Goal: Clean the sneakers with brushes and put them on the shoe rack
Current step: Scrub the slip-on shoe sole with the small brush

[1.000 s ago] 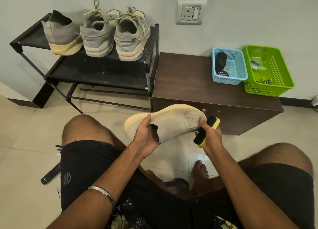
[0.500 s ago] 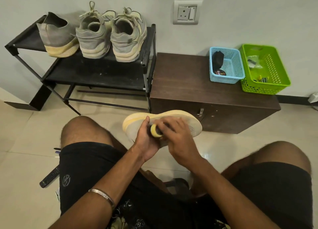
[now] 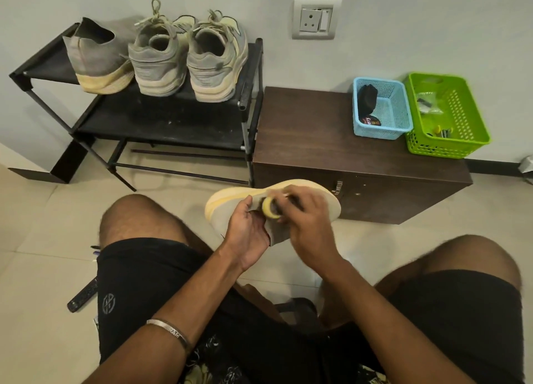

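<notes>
Your left hand [image 3: 245,233] is gripping the sneaker [image 3: 323,202] at its opening, sole facing away; your right hand [image 3: 305,219] is clasping the brush [image 3: 271,207], pressing it against the upper.

Pale knit sneaker [image 3: 317,194] with yellow sole, held tipped on side, near centre, toe right, above floor. Yellow-backed brush [image 3: 271,207] pressed against upper, blurred. Black two-tier shoe rack [image 3: 173,121] far left; three grey sneakers [image 3: 161,63] on top tier, heels toward camera, standing upright, side by side.
</notes>
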